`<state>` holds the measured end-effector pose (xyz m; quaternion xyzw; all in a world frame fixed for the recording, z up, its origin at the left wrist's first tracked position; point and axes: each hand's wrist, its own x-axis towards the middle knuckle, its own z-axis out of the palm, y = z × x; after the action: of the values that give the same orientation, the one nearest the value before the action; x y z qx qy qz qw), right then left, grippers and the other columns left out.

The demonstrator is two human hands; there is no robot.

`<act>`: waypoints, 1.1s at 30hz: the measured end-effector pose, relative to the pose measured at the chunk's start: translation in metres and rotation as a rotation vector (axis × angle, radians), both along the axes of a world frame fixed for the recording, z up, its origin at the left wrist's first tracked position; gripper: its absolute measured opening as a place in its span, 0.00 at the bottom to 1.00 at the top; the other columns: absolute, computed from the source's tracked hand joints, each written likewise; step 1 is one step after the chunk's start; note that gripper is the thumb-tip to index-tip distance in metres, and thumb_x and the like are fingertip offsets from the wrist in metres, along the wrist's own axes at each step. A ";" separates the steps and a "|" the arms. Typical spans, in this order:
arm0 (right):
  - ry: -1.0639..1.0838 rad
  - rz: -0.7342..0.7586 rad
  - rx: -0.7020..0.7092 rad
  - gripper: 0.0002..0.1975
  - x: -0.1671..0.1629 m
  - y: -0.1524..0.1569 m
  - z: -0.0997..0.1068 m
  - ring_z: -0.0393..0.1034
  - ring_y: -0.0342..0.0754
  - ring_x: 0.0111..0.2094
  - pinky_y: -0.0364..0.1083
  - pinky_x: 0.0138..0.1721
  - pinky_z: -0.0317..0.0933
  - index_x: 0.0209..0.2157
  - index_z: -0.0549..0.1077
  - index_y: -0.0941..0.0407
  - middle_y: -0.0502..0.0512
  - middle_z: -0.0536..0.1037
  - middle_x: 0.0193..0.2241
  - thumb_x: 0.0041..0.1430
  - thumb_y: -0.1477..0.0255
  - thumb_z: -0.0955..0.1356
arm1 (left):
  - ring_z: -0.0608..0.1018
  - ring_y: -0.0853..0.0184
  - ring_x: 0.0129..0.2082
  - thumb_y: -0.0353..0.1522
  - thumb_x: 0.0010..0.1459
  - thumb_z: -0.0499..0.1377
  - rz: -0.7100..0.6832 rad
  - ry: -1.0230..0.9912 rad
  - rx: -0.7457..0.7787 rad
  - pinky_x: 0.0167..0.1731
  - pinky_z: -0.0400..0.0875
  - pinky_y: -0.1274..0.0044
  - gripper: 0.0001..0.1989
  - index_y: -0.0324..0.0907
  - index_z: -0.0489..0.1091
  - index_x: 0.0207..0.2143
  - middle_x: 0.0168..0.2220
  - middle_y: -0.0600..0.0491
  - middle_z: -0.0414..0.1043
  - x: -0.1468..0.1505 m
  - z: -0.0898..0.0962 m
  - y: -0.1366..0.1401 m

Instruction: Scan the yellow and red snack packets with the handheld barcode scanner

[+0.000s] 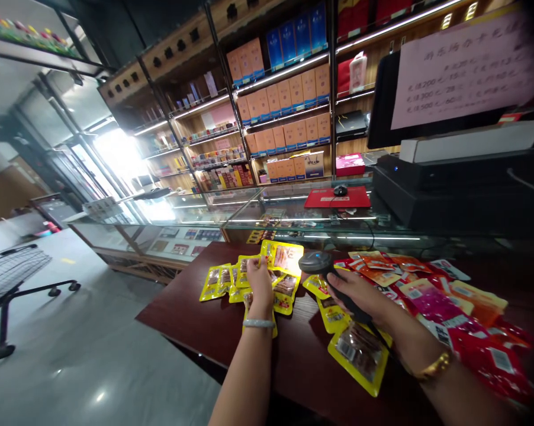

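My right hand (360, 294) is wrapped round the handle of a black barcode scanner (315, 261), its head pointing left. Bright light from it falls on a yellow snack packet (281, 255), which my left hand (259, 275) pinches at its left edge. Beneath and around my left hand lie several more yellow packets (216, 282) with brown contents showing through clear windows. Under and below the scanner rest other yellow packets (358, 355), the nearest with a barcode label facing up.
Red, orange and purple packets (460, 305) are heaped on the right of the dark wooden table (293, 355). Behind stands a glass counter (249, 216) with a mouse (340, 190) on a red mat (320, 199). A monitor (385, 100) carries a pink sign. A shopping cart (13, 272) stands left.
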<state>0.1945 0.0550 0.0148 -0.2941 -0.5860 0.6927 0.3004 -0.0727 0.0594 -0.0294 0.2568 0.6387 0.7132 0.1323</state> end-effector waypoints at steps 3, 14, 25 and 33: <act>-0.016 0.004 0.019 0.26 -0.003 -0.004 0.002 0.57 0.37 0.15 0.38 0.14 0.50 0.32 0.66 0.54 0.42 0.67 0.19 0.52 0.45 0.70 | 0.65 0.74 0.14 0.40 0.60 0.58 -0.005 0.009 -0.021 0.17 0.59 0.81 0.11 0.43 0.61 0.31 0.19 0.63 0.60 0.001 0.005 -0.006; -0.006 -0.006 -0.017 0.26 -0.001 0.000 -0.001 0.58 0.37 0.15 0.38 0.15 0.50 0.32 0.65 0.54 0.42 0.68 0.20 0.53 0.46 0.71 | 0.73 0.65 0.44 0.32 0.54 0.65 0.441 0.236 -0.106 0.49 0.68 0.69 0.20 0.43 0.61 0.46 0.43 0.50 0.66 -0.057 0.021 -0.056; 0.027 -0.067 -0.040 0.25 0.020 0.010 0.013 0.59 0.38 0.15 0.39 0.15 0.51 0.30 0.65 0.54 0.44 0.69 0.21 0.52 0.46 0.72 | 0.75 0.56 0.46 0.42 0.57 0.62 -0.323 0.804 -0.457 0.50 0.66 0.67 0.13 0.42 0.74 0.37 0.41 0.45 0.75 0.066 0.028 -0.025; 0.100 -0.053 -0.070 0.26 0.035 0.016 0.020 0.58 0.38 0.15 0.39 0.15 0.49 0.30 0.65 0.54 0.44 0.68 0.19 0.50 0.46 0.73 | 0.74 0.48 0.50 0.46 0.49 0.67 -0.433 0.967 -0.824 0.48 0.64 0.66 0.26 0.37 0.70 0.43 0.45 0.35 0.73 0.101 0.008 -0.002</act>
<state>0.2299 0.0712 0.0352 -0.2848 -0.5380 0.7183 0.3369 0.0280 0.0579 -0.0216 0.5983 0.7801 0.1732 0.0583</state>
